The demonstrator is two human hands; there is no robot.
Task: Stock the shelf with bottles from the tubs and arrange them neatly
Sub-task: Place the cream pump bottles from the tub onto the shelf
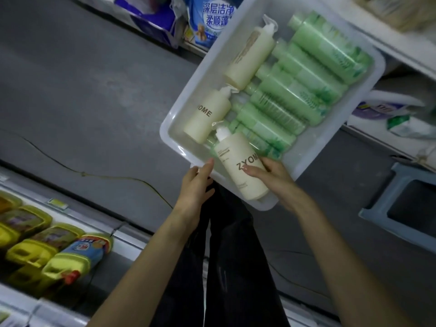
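A white plastic tub (313, 159) rests on the grey floor, tilted in view. Inside lie several green bottles (283, 102) in a row and two cream pump bottles (207, 116) along the tub's left side. My right hand (273, 178) is closed around a third cream bottle (238, 166) marked ZYOM, over the tub's near corner. My left hand (197, 185) holds the tub's near rim with its fingers on the edge.
A shelf at the lower left carries yellow jugs (35, 251). Blue detergent packs (212, 20) stand on a shelf across the aisle at the top. A blue-grey stool (401, 204) sits at the right. A thin cable (94, 175) runs over the floor.
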